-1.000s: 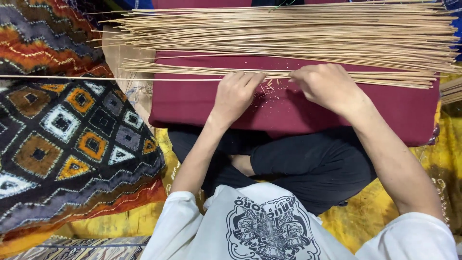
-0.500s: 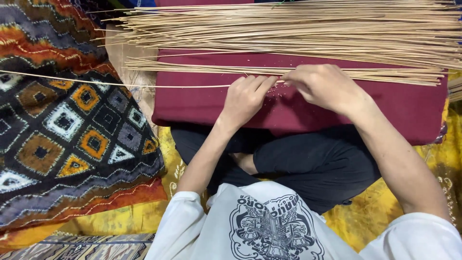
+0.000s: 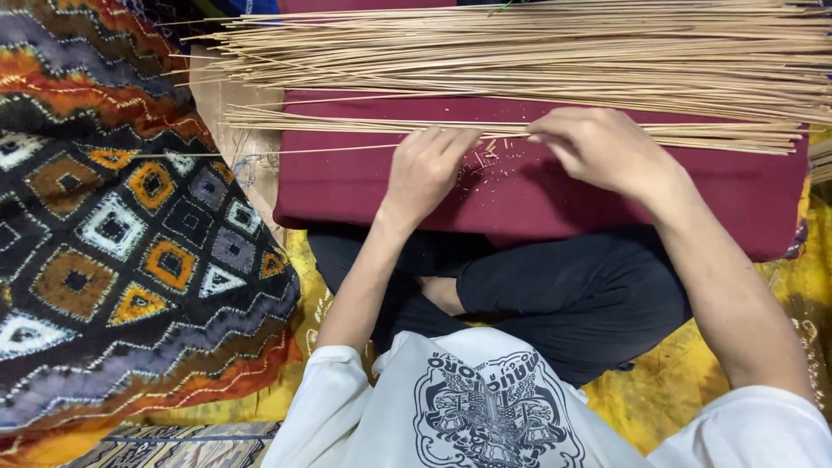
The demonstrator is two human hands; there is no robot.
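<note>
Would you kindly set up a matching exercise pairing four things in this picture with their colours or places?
Things:
1. sticks
2. cushion
3. patterned cloth
4. left hand

Descriptions:
a. maroon
b. pale tan, lying across the cushion
c. diamond shapes, left of the cushion
d. fingertips on the nearest row of sticks

Pairs: 1-b, 2-a, 3-c, 4-d
</note>
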